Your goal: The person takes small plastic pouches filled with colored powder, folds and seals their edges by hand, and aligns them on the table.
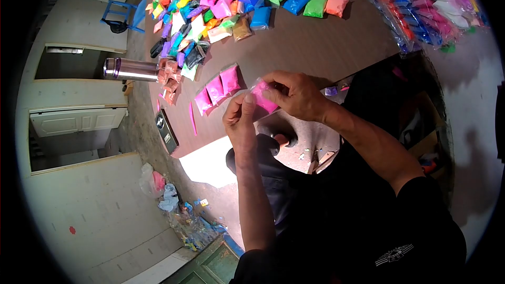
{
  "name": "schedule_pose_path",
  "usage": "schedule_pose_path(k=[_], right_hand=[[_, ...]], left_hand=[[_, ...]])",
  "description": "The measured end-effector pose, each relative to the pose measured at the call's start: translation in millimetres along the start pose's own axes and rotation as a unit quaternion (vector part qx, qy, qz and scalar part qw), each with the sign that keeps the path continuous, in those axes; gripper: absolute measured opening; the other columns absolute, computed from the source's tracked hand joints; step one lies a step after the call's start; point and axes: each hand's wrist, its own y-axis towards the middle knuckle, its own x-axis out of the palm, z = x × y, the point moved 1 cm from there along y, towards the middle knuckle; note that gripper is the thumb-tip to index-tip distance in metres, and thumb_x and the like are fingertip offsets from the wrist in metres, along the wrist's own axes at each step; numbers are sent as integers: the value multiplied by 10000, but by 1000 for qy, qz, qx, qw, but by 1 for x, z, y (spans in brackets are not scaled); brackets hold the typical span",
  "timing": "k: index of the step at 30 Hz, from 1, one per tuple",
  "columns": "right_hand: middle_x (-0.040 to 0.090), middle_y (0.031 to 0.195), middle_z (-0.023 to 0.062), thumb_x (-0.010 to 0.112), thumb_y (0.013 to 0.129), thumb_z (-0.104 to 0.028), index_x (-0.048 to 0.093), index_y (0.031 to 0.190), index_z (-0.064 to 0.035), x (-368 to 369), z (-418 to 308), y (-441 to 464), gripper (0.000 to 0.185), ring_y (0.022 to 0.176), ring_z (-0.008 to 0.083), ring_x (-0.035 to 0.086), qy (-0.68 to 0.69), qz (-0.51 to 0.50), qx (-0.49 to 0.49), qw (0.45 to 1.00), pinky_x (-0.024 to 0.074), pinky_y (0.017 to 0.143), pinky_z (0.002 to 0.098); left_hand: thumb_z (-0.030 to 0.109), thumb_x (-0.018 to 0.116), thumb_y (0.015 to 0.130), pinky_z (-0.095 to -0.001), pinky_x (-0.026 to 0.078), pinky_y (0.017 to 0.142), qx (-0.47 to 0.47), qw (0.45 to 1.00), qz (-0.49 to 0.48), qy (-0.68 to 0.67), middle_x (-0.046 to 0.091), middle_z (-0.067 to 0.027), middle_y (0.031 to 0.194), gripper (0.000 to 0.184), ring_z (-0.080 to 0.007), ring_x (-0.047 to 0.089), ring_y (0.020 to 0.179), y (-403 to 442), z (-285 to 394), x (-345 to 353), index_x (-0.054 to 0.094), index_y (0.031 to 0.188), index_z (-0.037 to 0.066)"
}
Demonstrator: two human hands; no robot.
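Observation:
Between my two hands is a small clear packet of bright pink stuff (266,101), held just past the table's near edge. The fingers and thumb of my left hand (241,121) pinch its left side. My right hand (301,95) grips the upper right side with curled fingers and thumb. Close by on the table, a short row of similar pink packets (214,90) lies to the left of my hands. A thin pink stick (192,119) lies further left.
Many coloured packets (221,0) are heaped across the brown table (315,47). Long strips of joined packets (410,10) lie at the far right. A steel flask (131,69), brown packets (169,81) and a dark flat box (167,131) sit along the left edge. Plastic litter (192,223) lies on the floor.

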Motion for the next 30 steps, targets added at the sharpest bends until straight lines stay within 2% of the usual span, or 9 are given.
schedule_pose_path(k=[4,7,9,12,19,21,25,27,30], right_hand=[[688,878,106,722,934,-119,671,1089,10,-1,-2,1,208,786,154,653,-19,0,-18,1000,535,700,303],[701,904,128,712,929,-107,673,1092,6,-1,-4,1,202,806,196,682,-17,-9,-6,1000,543,714,324],[710,930,152,695,924,-95,674,1096,-2,0,3,2,196,811,270,703,-63,19,-92,994,553,722,359],[709,937,168,683,919,-85,676,1096,-10,2,-4,0,192,825,323,706,-78,1,-82,994,557,729,389],[700,886,158,693,913,-89,681,1097,-17,0,-10,0,198,784,306,698,-79,-17,-74,994,555,705,377],[701,903,176,704,889,-126,688,1042,-16,-1,-11,1,189,795,360,687,-77,-36,-53,995,547,703,412],[694,881,166,712,890,-112,683,1000,-4,2,-5,-2,156,756,317,682,-5,-17,2,1000,537,680,379],[682,856,155,716,892,-98,675,984,7,2,-6,-1,146,717,269,664,34,15,33,999,522,658,355],[675,846,149,710,898,-95,678,1009,15,-1,-10,2,159,708,234,655,-10,-19,4,1000,517,656,346]], left_hand=[[168,673,1009,-193,424,751,3,1000,-1,4,634,60,868,152,-35,518,801,1,-5,-4,725,1012,26],[159,674,1006,-195,432,764,-1,1000,-19,-21,644,55,879,139,-35,529,811,1,-4,-6,726,1022,31],[139,678,1000,-196,449,748,-14,1000,-7,-22,654,46,882,129,-36,546,799,-1,2,0,722,1031,23],[121,681,994,-192,462,718,-12,1000,-4,-24,660,39,877,122,-36,557,775,-4,16,18,717,1032,10],[166,660,1014,-233,505,767,6,999,-35,-1,691,1,921,148,-80,616,824,0,-3,-4,712,1027,28],[172,662,1013,-238,506,762,20,1000,-10,-22,688,5,915,148,-78,609,819,2,-6,-6,709,1010,31],[177,668,1011,-238,503,756,-13,1000,11,-4,686,6,911,147,-76,602,807,0,7,7,701,978,38],[179,676,1005,-235,498,749,-6,1000,-16,4,691,2,910,150,-75,602,803,0,5,4,698,969,35],[138,716,975,-189,454,741,-1,999,-27,-41,688,37,903,114,-33,585,804,1,-4,-2,722,1007,29]])
